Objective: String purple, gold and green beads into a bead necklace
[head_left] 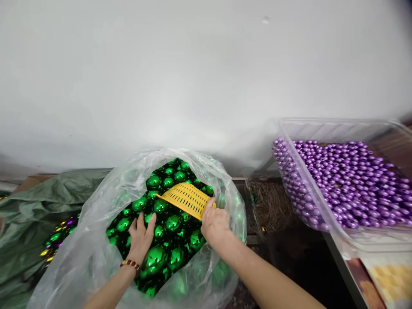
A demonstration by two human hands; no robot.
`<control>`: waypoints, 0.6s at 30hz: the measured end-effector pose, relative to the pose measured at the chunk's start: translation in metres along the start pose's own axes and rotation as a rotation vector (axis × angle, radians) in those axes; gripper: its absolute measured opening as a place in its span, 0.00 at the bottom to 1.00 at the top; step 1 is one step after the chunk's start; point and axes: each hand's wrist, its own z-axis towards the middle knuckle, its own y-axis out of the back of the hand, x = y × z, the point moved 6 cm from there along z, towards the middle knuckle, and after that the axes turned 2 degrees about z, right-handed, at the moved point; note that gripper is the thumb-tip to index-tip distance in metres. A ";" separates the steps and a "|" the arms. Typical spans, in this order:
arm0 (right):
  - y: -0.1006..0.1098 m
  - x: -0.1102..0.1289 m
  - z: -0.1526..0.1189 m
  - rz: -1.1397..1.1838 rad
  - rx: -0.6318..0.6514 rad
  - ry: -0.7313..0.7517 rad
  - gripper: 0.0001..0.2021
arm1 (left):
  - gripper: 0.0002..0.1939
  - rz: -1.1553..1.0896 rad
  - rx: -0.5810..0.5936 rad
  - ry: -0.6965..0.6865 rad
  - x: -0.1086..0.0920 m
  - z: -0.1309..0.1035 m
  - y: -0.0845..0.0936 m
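Shiny green balls [173,223] of mixed sizes fill a clear plastic bag [96,240] with its mouth spread wide. My right hand [215,221] grips the rim of a yellow perforated plastic basket [186,198], which is tilted on its side over the balls at the bag's far half. Inside the bag opening, my left hand [140,238] rests on or just above the balls, its fingers apart and nothing held in them. A beaded bracelet circles the left wrist.
At the right stands a clear plastic bin [309,176] of small purple beads [350,184]. Brown stringy material [270,206] lies between bag and bin. A green sheet [19,231] with multicoloured beads [58,236] is at the left. A pale wall [193,77] rises behind.
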 end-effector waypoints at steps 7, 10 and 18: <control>-0.019 -0.023 0.008 0.159 0.144 -0.133 0.18 | 0.47 -0.144 -0.047 0.164 -0.020 0.008 -0.026; -0.034 -0.033 0.010 0.260 0.199 -0.177 0.17 | 0.50 -0.210 -0.055 0.209 -0.033 0.010 -0.042; -0.070 -0.048 0.019 0.611 0.446 -0.302 0.14 | 0.42 -0.350 -0.139 0.071 -0.090 0.004 -0.049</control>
